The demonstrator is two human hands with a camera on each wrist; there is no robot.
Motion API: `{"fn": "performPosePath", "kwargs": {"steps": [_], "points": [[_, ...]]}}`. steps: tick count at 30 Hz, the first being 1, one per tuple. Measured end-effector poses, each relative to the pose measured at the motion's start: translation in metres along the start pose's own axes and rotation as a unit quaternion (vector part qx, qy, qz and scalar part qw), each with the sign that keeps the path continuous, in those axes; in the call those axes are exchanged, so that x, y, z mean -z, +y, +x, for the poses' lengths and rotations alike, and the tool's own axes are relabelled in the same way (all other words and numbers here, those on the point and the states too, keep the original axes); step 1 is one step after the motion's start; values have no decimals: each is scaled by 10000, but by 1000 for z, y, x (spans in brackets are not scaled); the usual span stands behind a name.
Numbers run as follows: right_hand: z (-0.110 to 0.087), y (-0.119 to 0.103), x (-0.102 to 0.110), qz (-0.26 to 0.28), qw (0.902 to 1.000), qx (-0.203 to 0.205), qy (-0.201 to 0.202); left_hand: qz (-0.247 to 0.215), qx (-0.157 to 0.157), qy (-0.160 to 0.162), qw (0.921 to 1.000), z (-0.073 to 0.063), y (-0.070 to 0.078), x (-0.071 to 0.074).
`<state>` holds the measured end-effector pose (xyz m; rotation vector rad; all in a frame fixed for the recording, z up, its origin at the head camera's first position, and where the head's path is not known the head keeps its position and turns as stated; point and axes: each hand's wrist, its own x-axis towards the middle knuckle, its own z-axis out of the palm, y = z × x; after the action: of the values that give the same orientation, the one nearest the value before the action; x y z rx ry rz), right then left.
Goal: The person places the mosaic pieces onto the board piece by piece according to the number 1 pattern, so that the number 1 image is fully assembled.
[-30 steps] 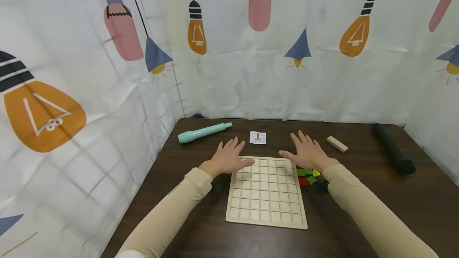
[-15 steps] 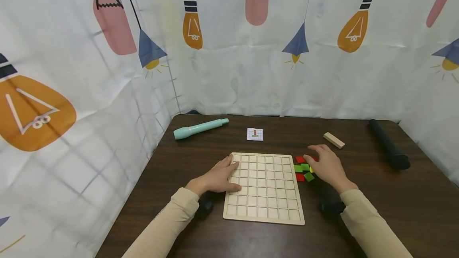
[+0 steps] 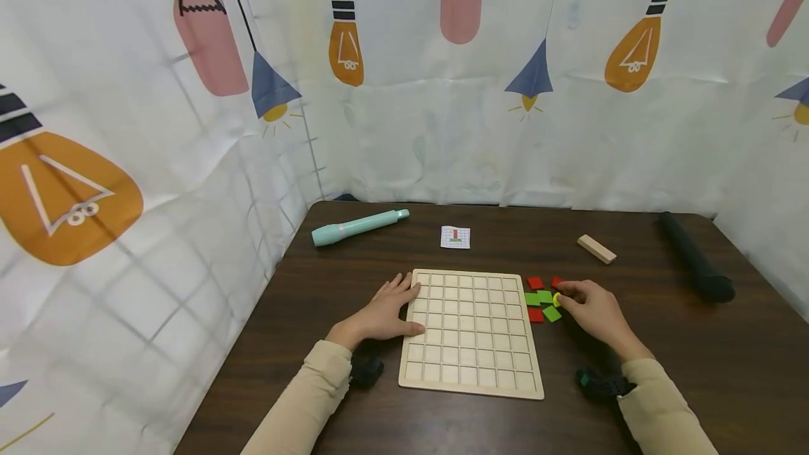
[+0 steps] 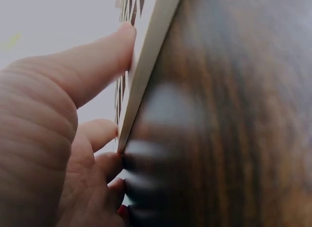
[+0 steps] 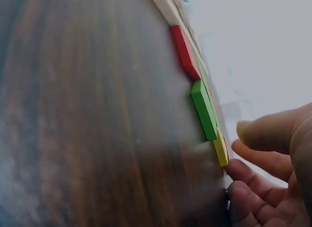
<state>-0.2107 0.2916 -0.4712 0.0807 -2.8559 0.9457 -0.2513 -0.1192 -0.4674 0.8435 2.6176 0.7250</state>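
A pale wooden board with a grid of square cells [image 3: 470,332] lies on the dark table. My left hand [image 3: 382,311] rests on its left edge with fingers spread; the left wrist view shows the thumb [image 4: 105,58] on the board's face. Just right of the board lie several small tiles: red [image 3: 535,315], green [image 3: 552,314] and a yellow tile [image 3: 556,299]. My right hand [image 3: 594,311] is at the yellow tile, fingers bent beside it. In the right wrist view the thumb [image 5: 258,133] stands slightly apart from that yellow tile [image 5: 221,148], which sits flat on the table.
Behind the board lies a small printed card [image 3: 455,237] showing a coloured grid pattern. A mint-green flashlight-shaped object [image 3: 360,227] is at the back left. A wooden block [image 3: 596,249] and a dark, long microphone-like object [image 3: 695,258] lie to the right. A patterned curtain [image 3: 404,132] encloses the table.
My left hand came down and back onto the board's left edge. My right hand moved right and down from beside the board's top corner to the yellow tile, uncovering the other tiles.
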Motion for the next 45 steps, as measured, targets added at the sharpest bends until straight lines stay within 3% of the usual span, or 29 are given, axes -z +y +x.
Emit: {"fn": "performPosePath", "kwargs": {"steps": [8, 21, 35, 45], "points": [[-4, 14, -8, 207, 9990, 67, 380, -174, -4, 147, 9997, 4, -4, -3], [-2, 8, -10, -79, 9991, 323, 268, -187, 39, 490, 9986, 1, -4, -7], [-3, 16, -3, -389, 9984, 369, 154, -153, 90, 531, 9984, 1, 1, -8], [-5, 17, 2, -265, 9990, 292, 221, -184, 69, 522, 9984, 1, 1, -7]]}}
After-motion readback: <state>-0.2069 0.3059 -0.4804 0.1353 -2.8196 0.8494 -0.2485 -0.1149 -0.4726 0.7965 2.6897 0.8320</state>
